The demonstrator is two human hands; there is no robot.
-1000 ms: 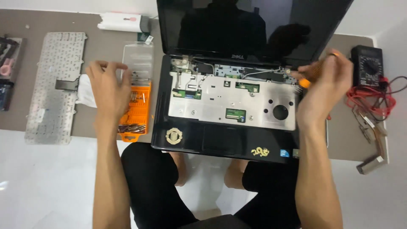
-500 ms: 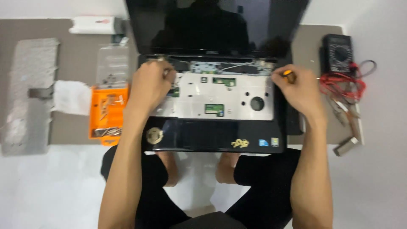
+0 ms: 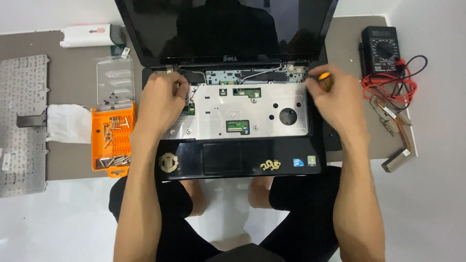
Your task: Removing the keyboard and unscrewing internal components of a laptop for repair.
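1. I see the open laptop (image 3: 233,126) lying at the middle of the surface (image 3: 73,87), its front edge overhanging the near edge above the person's lap; the keyboard is off and the silver metal plate (image 3: 233,109) is bare.
2. The left hand (image 3: 162,99) rests on the plate's left end, near the left hinge — fingers curled down onto the small parts there. I cannot tell whether it pinches anything.
3. The right hand (image 3: 335,99) sits at the laptop's right rear corner, closed around a screwdriver (image 3: 323,78) with an orange and black handle; its tip is hidden.
4. Left of the laptop lies an orange bit case (image 3: 112,140) with its clear lid open, then the removed keyboard (image 3: 22,121) at the left edge.
5. A black multimeter (image 3: 383,46) with red leads sits at the far right corner — well apart from both hands.
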